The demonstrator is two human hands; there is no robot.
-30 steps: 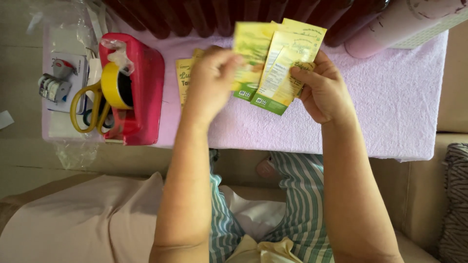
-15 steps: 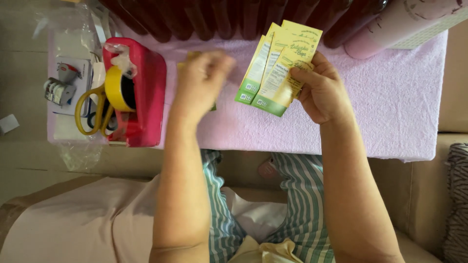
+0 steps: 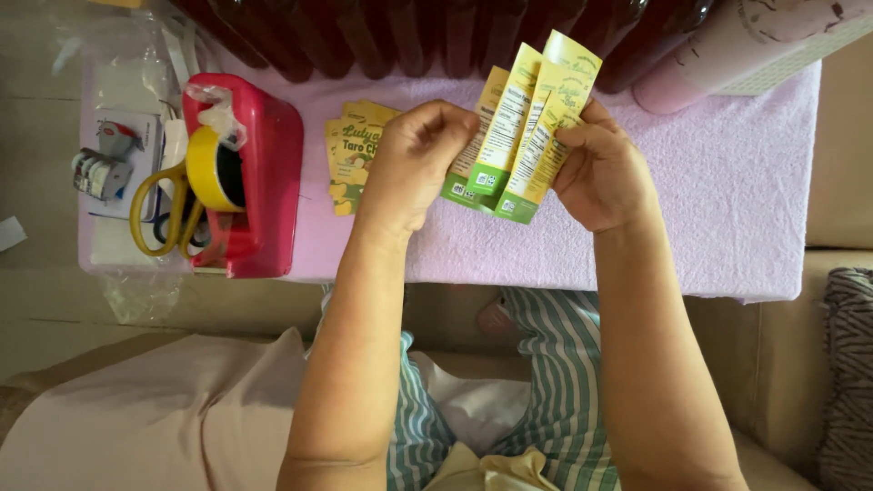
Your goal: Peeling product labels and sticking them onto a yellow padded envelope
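Holding a fanned set of yellow-green labels (image 3: 518, 136) above the lilac cloth-covered table (image 3: 727, 200), right hand (image 3: 605, 168) pinches them at their right edge, fingers closed on them. Left hand (image 3: 414, 164) curled at the fan's left edge, touching it; grip unclear. More yellow labels (image 3: 350, 155) lie on cloth beside a red plastic bin (image 3: 264, 182) holding yellow tape roll (image 3: 214, 168) and yellow-handled scissors (image 3: 159, 214).
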